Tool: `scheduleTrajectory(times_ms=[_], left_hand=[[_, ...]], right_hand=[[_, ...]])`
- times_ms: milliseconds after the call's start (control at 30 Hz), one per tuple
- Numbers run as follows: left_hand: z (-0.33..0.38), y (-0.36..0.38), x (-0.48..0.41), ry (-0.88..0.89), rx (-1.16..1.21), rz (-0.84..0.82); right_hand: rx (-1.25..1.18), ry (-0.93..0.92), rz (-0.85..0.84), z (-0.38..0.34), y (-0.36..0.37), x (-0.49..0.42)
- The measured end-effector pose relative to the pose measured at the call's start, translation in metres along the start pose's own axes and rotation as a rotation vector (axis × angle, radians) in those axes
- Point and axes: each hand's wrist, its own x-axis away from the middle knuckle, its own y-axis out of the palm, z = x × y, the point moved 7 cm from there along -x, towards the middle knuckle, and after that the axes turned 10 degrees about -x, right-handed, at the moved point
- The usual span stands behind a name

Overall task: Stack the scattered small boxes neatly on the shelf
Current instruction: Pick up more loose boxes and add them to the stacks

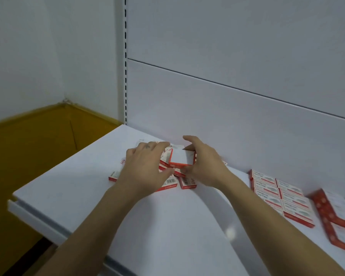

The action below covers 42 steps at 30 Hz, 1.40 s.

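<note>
At frame centre, a small red-and-white box (181, 158) is pinched between the thumb and fingers of the right hand (205, 166), just above the scattered boxes (184, 183) on the white shelf (167, 226). These are partly covered by the left hand (145, 166); whether its fingers grip anything cannot be told. Tidy rows of boxes (281, 198) are seen at lower right.

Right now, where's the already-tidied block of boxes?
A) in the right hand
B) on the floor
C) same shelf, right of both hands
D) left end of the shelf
C: the tidy block of boxes lies in rows on the shelf, right of the right hand; the loose pile sits under the left hand.
</note>
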Motion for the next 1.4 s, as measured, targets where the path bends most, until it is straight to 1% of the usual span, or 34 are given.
scheduleTrajectory(times_ms=[100, 300, 433, 633, 767, 900, 1000, 1100, 1200, 1267, 1333, 1400], left_hand=[[0.03, -0.003, -0.004, 0.074, 0.061, -0.002], [0.116, -0.013, -0.006, 0.239, 0.17, -0.001], [0.182, -0.019, -0.008, 0.338, 0.229, 0.021], [0.278, -0.012, -0.007, 0.48, 0.357, 0.01], [0.323, 0.001, -0.003, 0.506, 0.511, 0.014], [0.344, 0.02, 0.013, 0.494, 0.637, 0.074], [0.348, 0.037, 0.029, 0.516, 0.626, 0.091], [0.344, 0.049, 0.036, 0.518, 0.622, 0.069], [0.343, 0.055, 0.037, 0.533, 0.617, 0.04], [0.344, 0.058, 0.038, 0.542, 0.622, 0.031], [0.345, 0.059, 0.04, 0.545, 0.645, 0.022], [0.348, 0.058, 0.045, 0.568, 0.655, 0.023]], right_hand=[[-0.002, -0.065, 0.0, 0.005, -0.023, 0.021], [0.011, -0.109, 0.151, 0.031, -0.097, 0.075], [-0.003, -0.093, 0.283, 0.057, -0.15, 0.116], [0.002, -0.061, 0.481, 0.093, -0.218, 0.173], [-0.034, 0.006, 0.611, 0.123, -0.25, 0.207], [-0.04, 0.081, 0.638, 0.149, -0.258, 0.229], [-0.021, 0.115, 0.626, 0.162, -0.245, 0.243], [0.002, 0.099, 0.612, 0.17, -0.226, 0.255], [-0.013, 0.055, 0.658, 0.168, -0.22, 0.259], [-0.089, 0.097, 0.671, 0.169, -0.216, 0.258], [-0.222, 0.159, 0.653, 0.171, -0.209, 0.257], [-0.292, 0.204, 0.628, 0.172, -0.202, 0.255]])
